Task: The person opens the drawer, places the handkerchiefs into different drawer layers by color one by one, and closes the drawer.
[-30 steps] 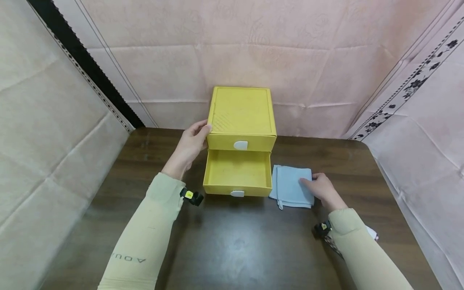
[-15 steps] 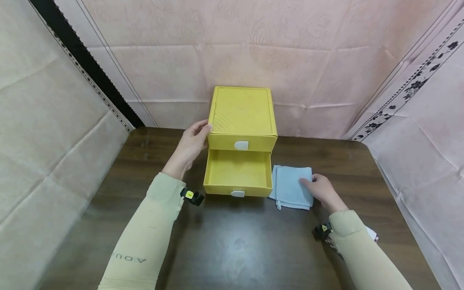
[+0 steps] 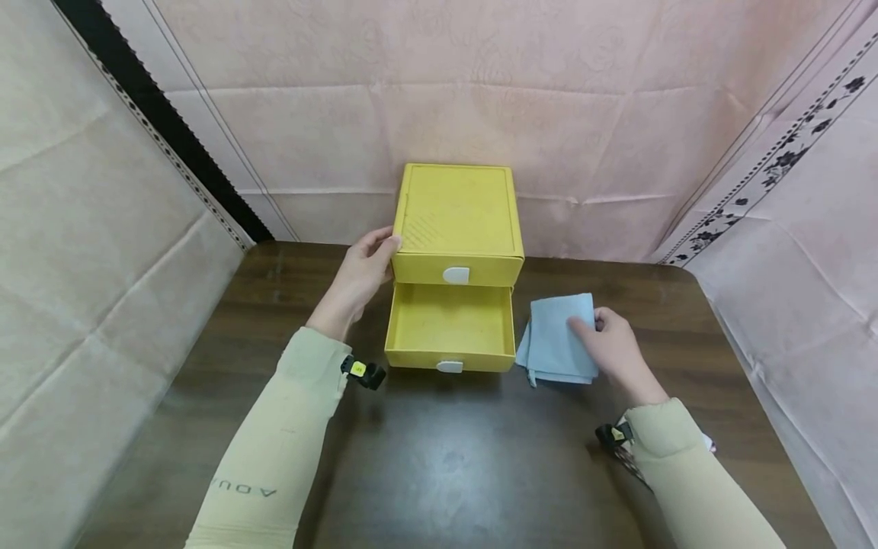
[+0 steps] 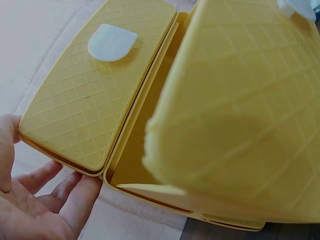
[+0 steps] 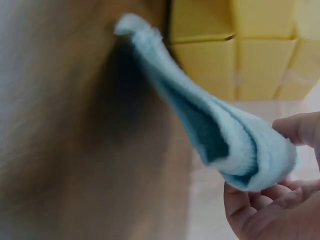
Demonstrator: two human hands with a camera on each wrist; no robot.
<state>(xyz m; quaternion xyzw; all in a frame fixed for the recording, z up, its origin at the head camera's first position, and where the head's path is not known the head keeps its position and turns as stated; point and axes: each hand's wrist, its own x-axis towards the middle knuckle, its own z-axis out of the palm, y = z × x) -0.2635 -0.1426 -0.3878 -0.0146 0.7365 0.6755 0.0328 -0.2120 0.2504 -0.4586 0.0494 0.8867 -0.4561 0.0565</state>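
Along the table's [image 3: 439, 457] far edge, against the pink backdrop, stands the yellow drawer box [image 3: 456, 221], its lower drawer [image 3: 450, 328] pulled out; bare wood lies in front. Just right of the drawer, the right hand [image 3: 613, 347] pinches the folded light-blue cloth [image 3: 559, 339], lifting it. The left hand [image 3: 357, 278] rests flat-fingered against the box's side.

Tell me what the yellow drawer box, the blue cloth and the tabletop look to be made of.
Yellow drawer box: likely moulded plastic, matte, with an embossed diamond grid on its faces and white tab handles.
Blue cloth: soft fabric, probably microfibre or terry; the right wrist view shows a fuzzy nap and limp folded layers where the right hand pinches it.
Tabletop: dark wood grain, perhaps laminate, with a slight sheen.
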